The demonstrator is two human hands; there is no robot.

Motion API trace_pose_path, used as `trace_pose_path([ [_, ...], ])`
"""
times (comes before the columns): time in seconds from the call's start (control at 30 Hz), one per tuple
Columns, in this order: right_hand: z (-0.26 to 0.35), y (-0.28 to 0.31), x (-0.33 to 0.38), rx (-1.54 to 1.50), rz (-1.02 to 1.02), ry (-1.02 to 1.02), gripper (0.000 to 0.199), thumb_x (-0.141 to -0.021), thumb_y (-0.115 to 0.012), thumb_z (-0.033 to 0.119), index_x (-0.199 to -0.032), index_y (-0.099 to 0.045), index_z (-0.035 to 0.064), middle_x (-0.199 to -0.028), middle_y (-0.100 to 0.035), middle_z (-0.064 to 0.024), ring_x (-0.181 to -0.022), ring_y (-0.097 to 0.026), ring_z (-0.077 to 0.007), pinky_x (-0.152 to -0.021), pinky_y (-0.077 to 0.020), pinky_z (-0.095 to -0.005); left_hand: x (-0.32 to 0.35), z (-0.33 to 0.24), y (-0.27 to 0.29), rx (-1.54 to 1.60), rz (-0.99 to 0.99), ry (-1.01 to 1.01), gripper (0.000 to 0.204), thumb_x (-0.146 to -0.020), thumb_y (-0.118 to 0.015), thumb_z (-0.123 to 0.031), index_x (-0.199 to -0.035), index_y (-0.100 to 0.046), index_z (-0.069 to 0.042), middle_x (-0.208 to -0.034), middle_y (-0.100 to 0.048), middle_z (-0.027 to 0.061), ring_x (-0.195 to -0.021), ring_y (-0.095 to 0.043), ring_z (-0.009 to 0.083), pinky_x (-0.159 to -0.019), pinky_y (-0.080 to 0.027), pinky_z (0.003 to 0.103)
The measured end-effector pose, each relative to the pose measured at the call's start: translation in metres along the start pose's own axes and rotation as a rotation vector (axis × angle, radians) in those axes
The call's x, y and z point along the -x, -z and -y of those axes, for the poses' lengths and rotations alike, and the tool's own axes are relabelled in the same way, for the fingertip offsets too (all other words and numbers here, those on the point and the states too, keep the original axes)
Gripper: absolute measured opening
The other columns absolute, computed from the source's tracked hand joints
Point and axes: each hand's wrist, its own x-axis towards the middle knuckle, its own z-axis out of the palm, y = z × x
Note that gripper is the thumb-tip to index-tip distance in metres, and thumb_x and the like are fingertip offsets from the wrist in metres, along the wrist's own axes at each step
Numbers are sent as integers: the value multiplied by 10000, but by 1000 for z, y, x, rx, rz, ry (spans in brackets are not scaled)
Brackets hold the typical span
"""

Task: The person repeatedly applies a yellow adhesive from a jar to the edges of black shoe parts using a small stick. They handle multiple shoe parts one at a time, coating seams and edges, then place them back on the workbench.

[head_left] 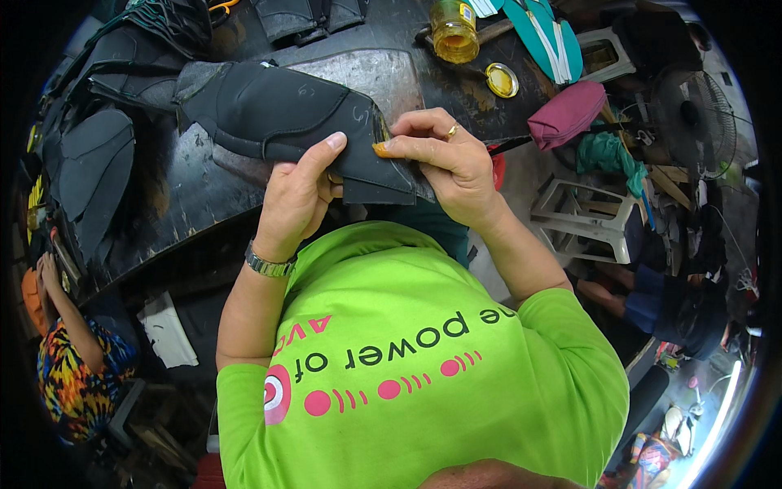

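A dark, scuffed surface [163,224], its finish worn pale in patches, carries black pieces [98,163] at its left, some overlapping. Black panels [285,20] lie along the far edge, right of a heaped black pile [171,24]. A worn grey board [399,77], partly hidden, lies flat near the middle. At far right, an open jar [454,37] of yellow substance stands beside a wooden handle [494,31], its yellow-smeared lid [503,80] nearby, while teal soles [573,53] with white strips lie beyond.
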Motion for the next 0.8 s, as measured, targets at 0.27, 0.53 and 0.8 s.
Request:
trace_pose_path([
  [0.27, -5, 3, 10, -169, 9, 24, 398, -797, -646, -148, -1042, -805, 124, -1086, -623, -77, -986, -627, -217, -837, -518, -292, -8, 7, 10, 0, 19, 6, 150, -988, -647, -166, -952, -736, -51, -859, -733, 10, -666, -639, 73, -575, -452, 224],
  [0.53, -10, 15, 20, -70, 78, 100, 363, -845, -662, -108, -1033, -815, 163, -1160, -612, -88, -1072, -605, -228, -911, -502, -320, -11, 3, 12, 46, 62, 7, 173, -995, -626, -139, -1038, -703, 9, -959, -739, 79, -797, -705, 138, -681, -538, 268],
  [0.8, -6, 7, 16, -690, -236, -155, 876, -831, -618, -80, -1586, -251, 169, -1411, -438, -200, -1232, -573, -328, -983, -499, -368, -2, 2, -14, -52, -67, -161, 223, -1012, -632, -202, -1011, -708, 8, -918, -724, 42, -734, -664, 94, -734, -548, 265],
])
